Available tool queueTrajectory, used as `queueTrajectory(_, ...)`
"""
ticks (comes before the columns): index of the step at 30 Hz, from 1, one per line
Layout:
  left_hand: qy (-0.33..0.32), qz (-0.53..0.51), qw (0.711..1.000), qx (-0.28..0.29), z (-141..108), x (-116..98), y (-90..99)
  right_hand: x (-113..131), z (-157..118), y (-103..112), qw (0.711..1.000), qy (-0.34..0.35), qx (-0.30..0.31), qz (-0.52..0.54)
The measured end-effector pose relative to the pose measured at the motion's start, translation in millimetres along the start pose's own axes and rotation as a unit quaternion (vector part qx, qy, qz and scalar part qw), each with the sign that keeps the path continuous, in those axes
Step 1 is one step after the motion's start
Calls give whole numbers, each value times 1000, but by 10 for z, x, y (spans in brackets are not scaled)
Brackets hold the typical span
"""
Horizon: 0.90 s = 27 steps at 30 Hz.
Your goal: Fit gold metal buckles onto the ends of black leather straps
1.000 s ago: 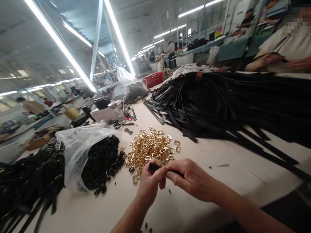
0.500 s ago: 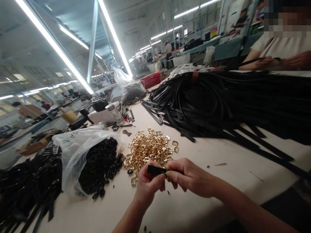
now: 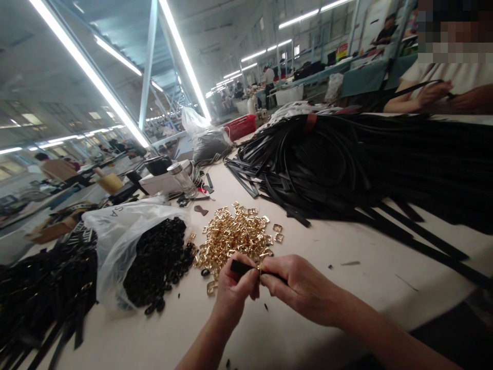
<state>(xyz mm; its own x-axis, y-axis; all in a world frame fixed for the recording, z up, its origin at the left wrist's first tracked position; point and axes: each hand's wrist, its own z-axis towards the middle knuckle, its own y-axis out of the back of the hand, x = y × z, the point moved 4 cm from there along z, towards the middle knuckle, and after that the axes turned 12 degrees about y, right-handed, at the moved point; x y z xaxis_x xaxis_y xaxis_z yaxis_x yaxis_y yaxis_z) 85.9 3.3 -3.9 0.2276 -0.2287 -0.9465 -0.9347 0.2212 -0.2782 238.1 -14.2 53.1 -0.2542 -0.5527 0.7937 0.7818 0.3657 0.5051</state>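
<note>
Between my hands, just above the table, is a black strap (image 3: 241, 266) with its flat end sticking out on the left. My left hand (image 3: 235, 290) is closed around the strap near that end, thumb on top. My right hand (image 3: 295, 280) pinches the strap farther along, close to the left fingertips. A small gold glint shows where the fingers meet, probably a buckle, mostly hidden by them. Right behind my hands lies a heap of gold buckles (image 3: 231, 231). Black loops (image 3: 157, 264) spill from a clear plastic bag (image 3: 115, 246) to the left.
A large bundle of black straps (image 3: 327, 159) covers the back right of the table (image 3: 346, 303). More black straps with gold parts (image 3: 46, 293) lie at the far left. A glass jar (image 3: 182, 180) and a red basket (image 3: 241, 127) stand behind. Across the table, a person's hands (image 3: 435, 95) hold a strap.
My hands have shifted slightly left with the strap. More strap now shows under my right hand. Across the table, the other person's hand has risen with their strap.
</note>
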Motion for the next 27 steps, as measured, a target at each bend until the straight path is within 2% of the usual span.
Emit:
queueTrajectory(8, 32, -78, 993, 86, -36, -59, -123, 48, -12, 117, 1000, -16, -3, -7)
queueTrajectory(17, 20, -44, 997, 56, -34, -70, -103, 21, -9, 91, 999, -8, 19, 43)
queueTrajectory(22, 45, 1, 999, 16, -17, -17, -88, 58, -21, 65, 998, 2, 21, 58)
queueTrajectory(27, 73, 8, 997, 6, 57, 98, -62, 24, -22, 24, 1000, -11, 4, -13)
